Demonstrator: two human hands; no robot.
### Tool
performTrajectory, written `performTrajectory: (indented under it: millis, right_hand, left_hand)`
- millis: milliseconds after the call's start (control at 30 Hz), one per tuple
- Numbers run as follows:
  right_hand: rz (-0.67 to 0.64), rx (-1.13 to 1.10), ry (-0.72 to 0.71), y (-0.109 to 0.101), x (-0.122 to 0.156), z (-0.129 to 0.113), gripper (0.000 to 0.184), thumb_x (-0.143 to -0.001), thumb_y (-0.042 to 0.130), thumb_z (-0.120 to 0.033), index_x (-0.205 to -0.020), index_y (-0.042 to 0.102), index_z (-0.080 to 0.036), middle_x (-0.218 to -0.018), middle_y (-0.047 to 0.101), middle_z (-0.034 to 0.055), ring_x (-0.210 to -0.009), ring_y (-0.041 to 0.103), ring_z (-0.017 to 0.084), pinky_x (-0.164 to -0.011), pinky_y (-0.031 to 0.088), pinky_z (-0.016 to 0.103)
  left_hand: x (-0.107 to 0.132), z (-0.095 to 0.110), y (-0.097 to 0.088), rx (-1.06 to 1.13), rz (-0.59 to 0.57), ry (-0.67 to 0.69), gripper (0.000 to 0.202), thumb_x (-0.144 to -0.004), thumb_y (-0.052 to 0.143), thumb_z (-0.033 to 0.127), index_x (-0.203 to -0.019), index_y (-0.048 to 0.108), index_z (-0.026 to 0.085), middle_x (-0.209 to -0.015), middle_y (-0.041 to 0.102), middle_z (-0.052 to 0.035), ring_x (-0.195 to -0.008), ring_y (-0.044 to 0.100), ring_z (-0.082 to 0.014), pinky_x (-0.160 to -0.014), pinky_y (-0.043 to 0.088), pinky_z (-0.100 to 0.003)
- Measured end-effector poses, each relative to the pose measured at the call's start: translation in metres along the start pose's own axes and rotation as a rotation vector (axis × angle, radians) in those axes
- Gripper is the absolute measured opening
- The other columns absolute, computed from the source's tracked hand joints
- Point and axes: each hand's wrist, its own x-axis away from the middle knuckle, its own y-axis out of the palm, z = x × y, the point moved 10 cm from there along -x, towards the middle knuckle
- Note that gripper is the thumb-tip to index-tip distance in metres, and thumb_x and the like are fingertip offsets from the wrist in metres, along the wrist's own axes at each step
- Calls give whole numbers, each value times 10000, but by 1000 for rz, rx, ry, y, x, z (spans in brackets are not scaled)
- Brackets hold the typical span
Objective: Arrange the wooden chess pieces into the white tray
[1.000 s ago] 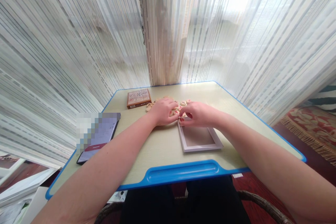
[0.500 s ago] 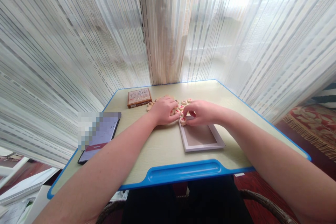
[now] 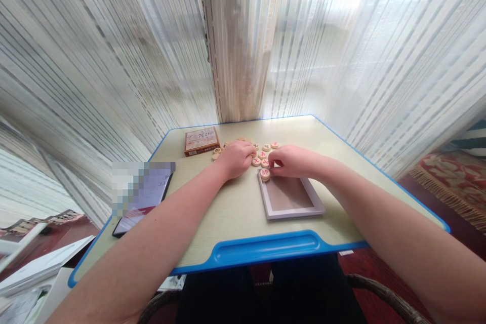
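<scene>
We gather wooden discs by a white tray.
Right hand, fingertips together, sits just beside a small stack on the tray's far-left corner. Left hand curls over discs left of that corner, grip unclear. We judge stacking underway; next needs a clean pinch.

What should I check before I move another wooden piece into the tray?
1. Tray flat on the table: ok.
2. Free room in it: ok, only a small stack in its far left corner.
3. Loose pieces within reach: ok, between the hands.
4. Right hand free: cannot tell, fingers curled by the stack.
5. Left hand free: cannot tell, it covers some pieces.
</scene>
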Motion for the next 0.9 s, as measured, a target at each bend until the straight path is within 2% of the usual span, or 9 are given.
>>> performTrajectory:
  millis: [133, 267, 400, 633, 767, 900]
  right_hand:
    - [15, -19, -19, -1, 0, -6, 175, -787, 554, -351, -749, 613, -190, -717, 614, 34, -589, 499, 130, -521, 291, 245]
    - [42, -53, -59, -1, -3, -9, 153, -812, 535, -312, -754, 599, -186, -734, 624, 35, -607, 510, 128, -527, 296, 235]
    - [84, -96, -62, 2, -8, -6, 139, -810, 545, -302, -789, 609, -180, -747, 640, 33, -631, 525, 128, -543, 308, 227]
    - [144, -178, -27, 2, -11, 3, 137, -790, 581, -302, -792, 636, -177, -737, 653, 23, -642, 535, 125, -580, 340, 222]
    - [160, -186, -90, -3, -9, -2, 119, -775, 589, -261, -795, 669, -176, -718, 649, 19, -634, 525, 121, -606, 357, 224]
    - [173, -197, -162, -6, -7, -9, 144, -759, 566, -185, -792, 707, -182, -716, 658, 15, -625, 520, 116, -622, 365, 226]
  left_hand:
    - [-1, -10, -2, 14, 31, -94, 296, -792, 394, 138, -888, 668, 194, -917, 675, -53, -903, 584, -203, -831, 464, -347]
    - [-3, -12, 2, -4, -4, -112, 291, -790, 401, 147, -865, 679, 191, -917, 680, -54, -914, 587, -207, -864, 462, -356]
    - [-3, -16, 3, -19, -30, -154, 297, -817, 380, 196, -804, 676, 183, -884, 674, -64, -893, 592, -217, -856, 465, -376]
    - [-1, -25, -1, -32, 21, -222, 237, -801, 453, 252, -819, 682, 191, -887, 672, -65, -904, 585, -224, -841, 471, -375]
    - [0, -25, -1, -55, 32, -227, 275, -813, 483, 331, -928, 688, 190, -931, 664, -79, -920, 574, -238, -844, 466, -388]
    - [0, -25, 4, -68, -15, -229, 325, -831, 464, 359, -1014, 688, 211, -964, 650, -92, -928, 561, -255, -841, 452, -409]
